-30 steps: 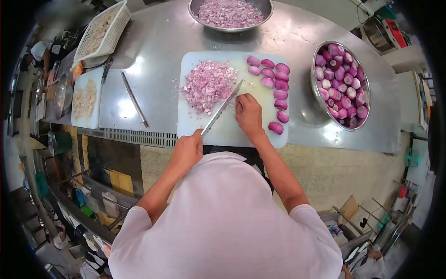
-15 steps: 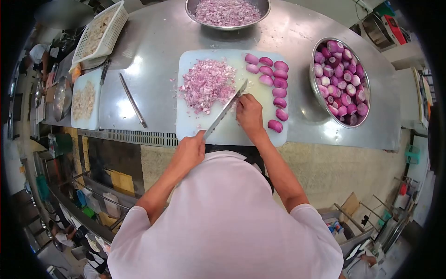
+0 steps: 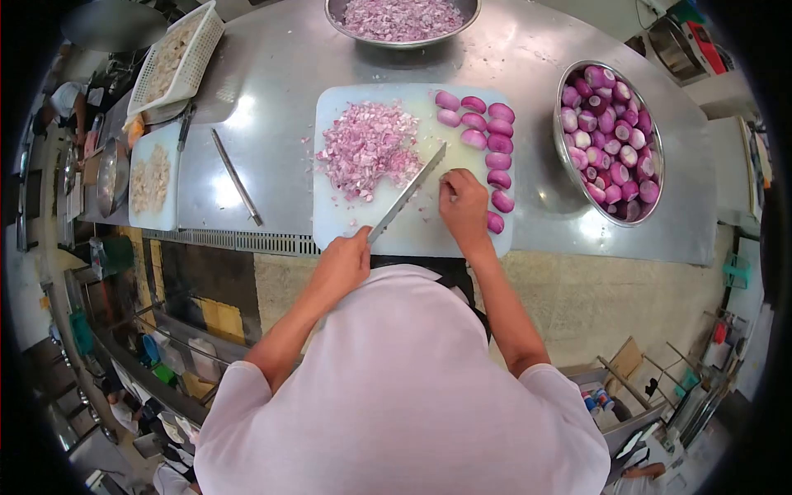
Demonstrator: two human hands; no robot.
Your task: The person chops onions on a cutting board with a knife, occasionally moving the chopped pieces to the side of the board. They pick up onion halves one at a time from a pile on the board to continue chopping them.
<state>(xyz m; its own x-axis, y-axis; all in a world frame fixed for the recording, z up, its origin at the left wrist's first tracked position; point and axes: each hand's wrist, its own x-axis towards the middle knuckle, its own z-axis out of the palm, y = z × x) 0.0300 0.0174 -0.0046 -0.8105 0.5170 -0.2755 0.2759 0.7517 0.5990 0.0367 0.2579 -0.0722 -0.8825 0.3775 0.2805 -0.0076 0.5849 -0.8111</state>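
My left hand (image 3: 345, 262) is closed round the handle of a kitchen knife (image 3: 407, 196), its blade slanting up and right over the white cutting board (image 3: 396, 239). A heap of chopped red onion (image 3: 369, 150) lies on the board left of the blade. My right hand (image 3: 464, 209) is above the board, right of the blade, with its fingers curled in; whatever they may hold is hidden. Beside it, peeled onion halves (image 3: 498, 161) line the board's right side, the lowest one (image 3: 494, 222) close to my right wrist.
A metal bowl of chopped onion (image 3: 404, 41) stands behind the board. To the right is a bowl of whole peeled onions (image 3: 610, 136). On the left lie a steel rod-like tool (image 3: 237, 177), a second board (image 3: 165, 210) with pale pieces, and a white basket (image 3: 202, 58).
My right hand has moved right, away from the blade and towards the onion halves. The knife has shifted slightly right, still in my left hand.
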